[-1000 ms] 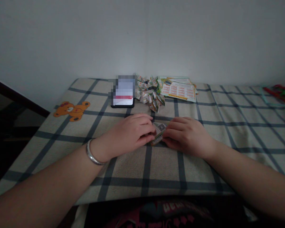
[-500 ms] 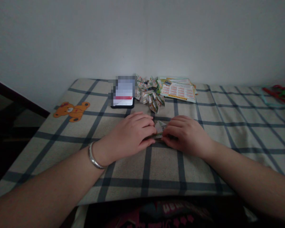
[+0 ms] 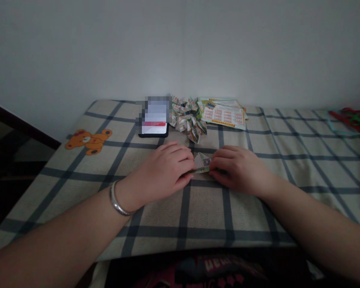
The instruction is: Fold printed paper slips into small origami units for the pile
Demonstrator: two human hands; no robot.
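Between my hands, just above the checked tablecloth (image 3: 156, 220), is a small folded piece of printed paper (image 3: 201, 161) with a pointed top and a flat lower strip. My left hand (image 3: 172, 166), a silver bangle on its wrist, pinches the paper's left end with thumb and fingers. At the opposite end my right hand (image 3: 235, 168) has its fingers curled and closed on the paper. The fingers of both hands cover the paper's two ends. Several folded paper pieces (image 3: 195, 128) lie in a heap beyond my hands.
A phone (image 3: 155, 116) with a lit, partly blurred screen lies left of the heap. To its right is a stack of printed sheets (image 3: 225, 114). A bear picture (image 3: 89, 140) is at the table's left. Red and green items (image 3: 354, 120) lie far right, and a wall (image 3: 180, 48) stands behind.
My right hand has shifted slightly right, and the fingers of both hands are a little farther apart. More of the folded paper shows between them.
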